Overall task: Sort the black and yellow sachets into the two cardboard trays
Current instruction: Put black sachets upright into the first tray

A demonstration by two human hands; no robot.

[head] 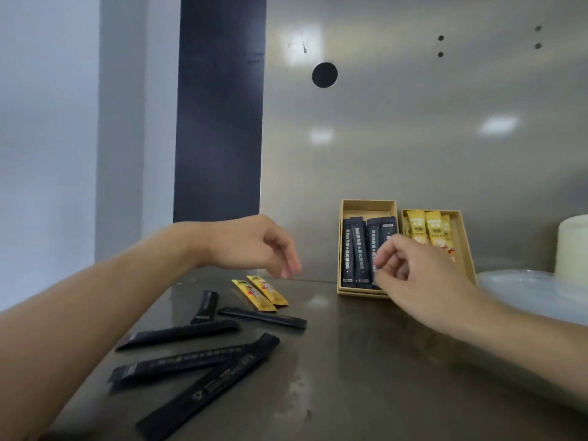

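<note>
Two cardboard trays stand against the back wall. The left tray [366, 205] holds several black sachets [358, 253]; the right tray [463, 246] holds several yellow sachets [424, 230]. On the steel surface lie two yellow sachets [262, 294] side by side and several loose black sachets [203, 361]. My left hand [254, 245] hovers just above the two yellow sachets, fingers curled down and apart, holding nothing. My right hand [423, 281] is in front of the trays with fingers loosely curled and nothing visible in it, hiding the trays' near corners.
A steel wall with a round black hole [324, 74] rises behind the trays. A pale cylindrical object [572, 246] stands on a white plastic sheet [534, 291] at the right. A dark vertical panel [219, 122] is at the back left.
</note>
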